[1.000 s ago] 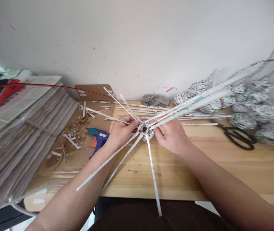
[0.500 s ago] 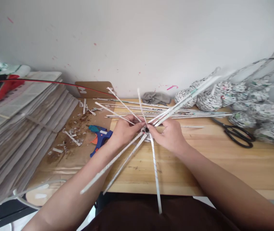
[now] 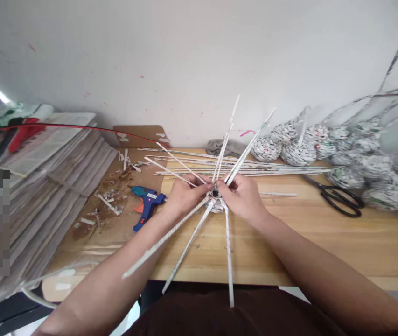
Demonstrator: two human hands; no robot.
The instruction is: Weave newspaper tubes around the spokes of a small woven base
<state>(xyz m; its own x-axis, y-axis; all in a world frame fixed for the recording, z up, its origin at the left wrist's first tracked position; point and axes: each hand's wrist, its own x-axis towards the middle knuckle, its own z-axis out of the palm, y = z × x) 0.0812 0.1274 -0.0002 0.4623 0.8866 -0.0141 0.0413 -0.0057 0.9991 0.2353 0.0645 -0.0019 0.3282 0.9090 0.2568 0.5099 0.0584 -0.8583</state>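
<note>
Weave [image 3: 216,206] between left hand [image 3: 186,193], right hand [image 3: 244,196]; apparently pinched.

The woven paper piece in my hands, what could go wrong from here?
The long paper strips on the woven piece fan out, and one reaches over the dark clothing, so it might snag or bend. Your left forearm appears close to the blue glue gun and could nudge it.

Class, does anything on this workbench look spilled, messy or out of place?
White paper scraps lie scattered among brown stains on the brown sheet, mostly left of the glue gun. That patch looks messy against the paper sticks, laid roughly parallel.
</note>
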